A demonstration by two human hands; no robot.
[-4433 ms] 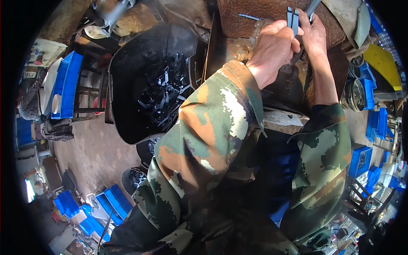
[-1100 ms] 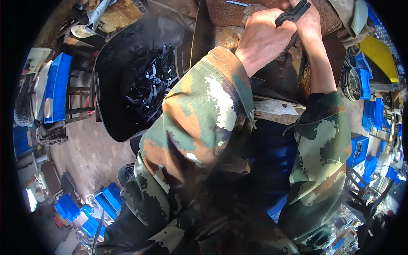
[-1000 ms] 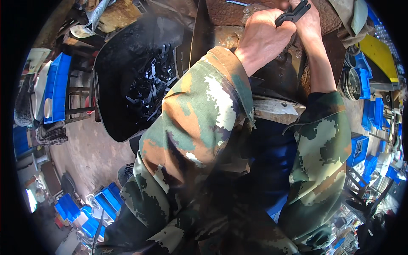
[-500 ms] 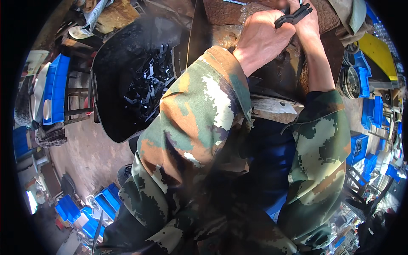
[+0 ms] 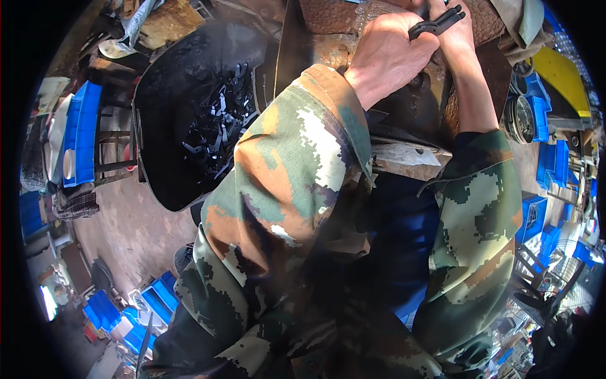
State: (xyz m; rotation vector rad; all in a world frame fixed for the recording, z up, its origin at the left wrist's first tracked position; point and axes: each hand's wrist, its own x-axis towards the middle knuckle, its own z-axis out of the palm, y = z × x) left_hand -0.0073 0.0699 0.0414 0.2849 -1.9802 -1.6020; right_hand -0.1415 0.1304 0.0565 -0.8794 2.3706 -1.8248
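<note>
My left hand (image 5: 392, 55) is closed, its fingers curled round a slim black metal part (image 5: 437, 25) with a notched, forked end. The part sticks out of that fist to the right and crosses in front of my right hand (image 5: 453, 36). At the top edge my right hand's fingers are bent together close to the left ones; what they grip is cut off by the frame. Both hands are above a worn brown metal work surface (image 5: 404, 117) with dark, greasy patches.
Left of my arm stands a large black bin (image 5: 161, 145) with many loose dark and shiny metal pieces (image 5: 221, 120). Blue crates (image 5: 82, 136) stand at the far left. More blue bins (image 5: 553, 164), a round tin (image 5: 521, 119) and a yellow panel (image 5: 558, 85) are on the right.
Both hands keep nearly the same place and hold. The view has shifted very slightly; the black part still sticks out of my left fist.
</note>
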